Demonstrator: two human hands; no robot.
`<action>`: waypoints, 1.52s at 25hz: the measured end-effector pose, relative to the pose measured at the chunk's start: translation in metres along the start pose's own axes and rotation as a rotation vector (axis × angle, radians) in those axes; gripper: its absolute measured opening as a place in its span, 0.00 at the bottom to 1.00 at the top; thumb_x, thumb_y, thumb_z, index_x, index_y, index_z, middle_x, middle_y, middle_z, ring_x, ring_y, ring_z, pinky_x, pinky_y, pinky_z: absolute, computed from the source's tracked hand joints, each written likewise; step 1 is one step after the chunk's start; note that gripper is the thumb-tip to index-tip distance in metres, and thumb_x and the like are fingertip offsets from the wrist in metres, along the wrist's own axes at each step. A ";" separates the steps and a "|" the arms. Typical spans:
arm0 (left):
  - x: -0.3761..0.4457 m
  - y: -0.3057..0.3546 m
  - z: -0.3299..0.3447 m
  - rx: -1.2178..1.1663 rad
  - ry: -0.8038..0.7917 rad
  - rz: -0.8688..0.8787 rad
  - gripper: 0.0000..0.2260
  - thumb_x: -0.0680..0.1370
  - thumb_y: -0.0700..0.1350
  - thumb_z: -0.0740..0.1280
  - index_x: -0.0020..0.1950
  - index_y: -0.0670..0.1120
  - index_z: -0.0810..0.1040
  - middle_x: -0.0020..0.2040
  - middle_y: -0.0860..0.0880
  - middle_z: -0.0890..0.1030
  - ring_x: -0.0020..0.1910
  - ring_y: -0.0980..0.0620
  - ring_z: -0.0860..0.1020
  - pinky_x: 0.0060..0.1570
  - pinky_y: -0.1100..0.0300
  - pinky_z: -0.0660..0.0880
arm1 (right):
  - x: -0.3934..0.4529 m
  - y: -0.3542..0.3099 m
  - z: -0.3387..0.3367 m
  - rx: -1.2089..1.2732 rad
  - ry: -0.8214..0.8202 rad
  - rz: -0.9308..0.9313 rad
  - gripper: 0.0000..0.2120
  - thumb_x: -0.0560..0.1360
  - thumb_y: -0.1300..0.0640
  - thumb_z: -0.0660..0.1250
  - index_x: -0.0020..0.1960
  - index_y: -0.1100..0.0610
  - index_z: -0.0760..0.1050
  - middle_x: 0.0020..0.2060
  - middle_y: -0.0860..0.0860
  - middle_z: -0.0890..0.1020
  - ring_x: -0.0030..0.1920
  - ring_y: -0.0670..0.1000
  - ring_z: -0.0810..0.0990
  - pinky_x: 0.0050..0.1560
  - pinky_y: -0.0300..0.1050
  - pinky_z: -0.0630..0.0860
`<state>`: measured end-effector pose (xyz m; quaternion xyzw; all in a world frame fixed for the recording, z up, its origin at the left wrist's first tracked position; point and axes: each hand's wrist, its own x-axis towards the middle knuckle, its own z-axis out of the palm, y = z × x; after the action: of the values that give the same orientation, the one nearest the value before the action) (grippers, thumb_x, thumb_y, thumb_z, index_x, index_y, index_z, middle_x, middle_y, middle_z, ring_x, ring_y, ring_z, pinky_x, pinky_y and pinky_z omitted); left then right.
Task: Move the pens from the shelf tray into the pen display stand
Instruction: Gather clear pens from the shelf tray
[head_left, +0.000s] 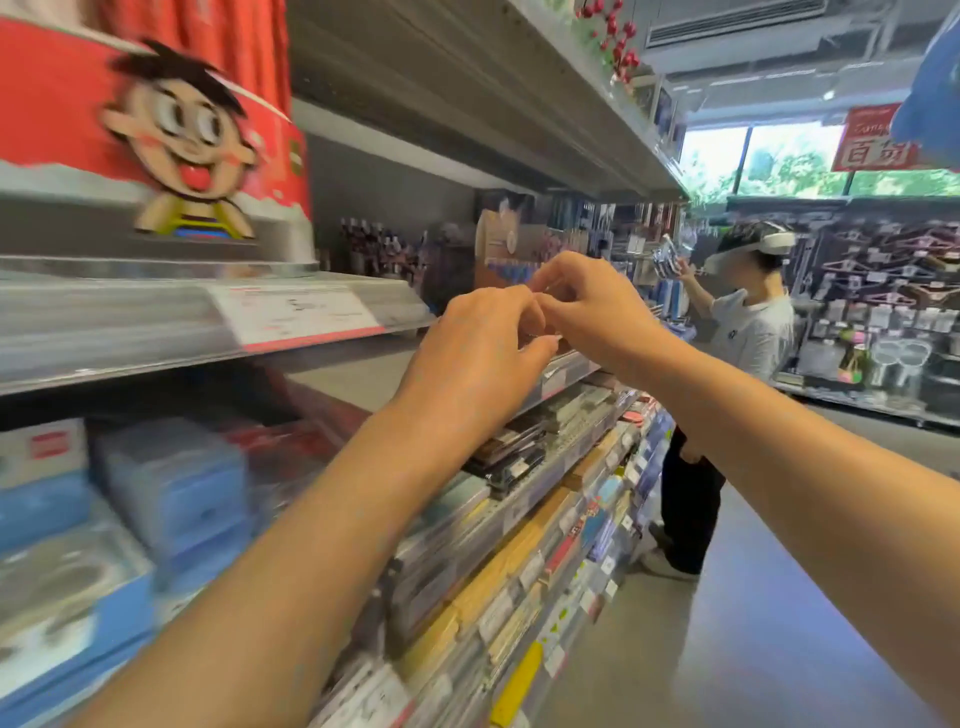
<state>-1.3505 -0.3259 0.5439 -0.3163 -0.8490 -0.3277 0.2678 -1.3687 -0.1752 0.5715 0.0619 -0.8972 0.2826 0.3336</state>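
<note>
Both bare hands raised together at the front lip of the grey metal shelf (156, 322), likely so one can steady while the other works. Left hand (478, 348) curled, thumb and fingertips drawn in. Right hand (592, 306) pinched just above it, fingertips meeting the left's. Whether anything sits in either pinch: cannot tell, too blurred and hidden.

Dark pens standing upright in a holder (379, 249) further back on the same shelf, well apart from the hands. Which piece is tray and which is stand: unclear.

White-and-red price label (296, 314) on the shelf lip. Red cartoon-boy carton (171, 140) up left. Blue plastic boxes (171, 483) below. Another person in a white shirt (748, 332) down the aisle, not in the way.
</note>
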 end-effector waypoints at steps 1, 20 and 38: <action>0.019 -0.009 0.016 0.026 -0.022 -0.026 0.09 0.79 0.51 0.69 0.57 0.50 0.81 0.52 0.51 0.83 0.51 0.50 0.80 0.54 0.49 0.78 | 0.021 0.020 0.005 0.002 -0.016 -0.001 0.05 0.77 0.57 0.67 0.53 0.57 0.78 0.47 0.54 0.83 0.48 0.56 0.83 0.48 0.53 0.82; 0.240 -0.095 0.138 0.501 -0.228 -0.749 0.16 0.78 0.52 0.70 0.54 0.40 0.81 0.43 0.45 0.85 0.42 0.45 0.85 0.48 0.50 0.83 | 0.299 0.196 0.147 -0.200 -0.774 -0.371 0.13 0.74 0.53 0.75 0.49 0.64 0.83 0.35 0.57 0.83 0.33 0.56 0.81 0.33 0.46 0.79; 0.306 -0.181 0.211 0.395 -0.383 -1.399 0.27 0.73 0.67 0.69 0.51 0.43 0.73 0.48 0.43 0.76 0.39 0.45 0.78 0.32 0.55 0.82 | 0.321 0.221 0.172 -0.506 -0.762 -0.644 0.11 0.80 0.51 0.66 0.49 0.57 0.68 0.35 0.52 0.71 0.32 0.53 0.74 0.32 0.46 0.73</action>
<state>-1.7328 -0.1682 0.5416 0.2995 -0.9266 -0.2024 -0.1037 -1.7787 -0.0605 0.5658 0.3487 -0.9300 -0.1002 0.0595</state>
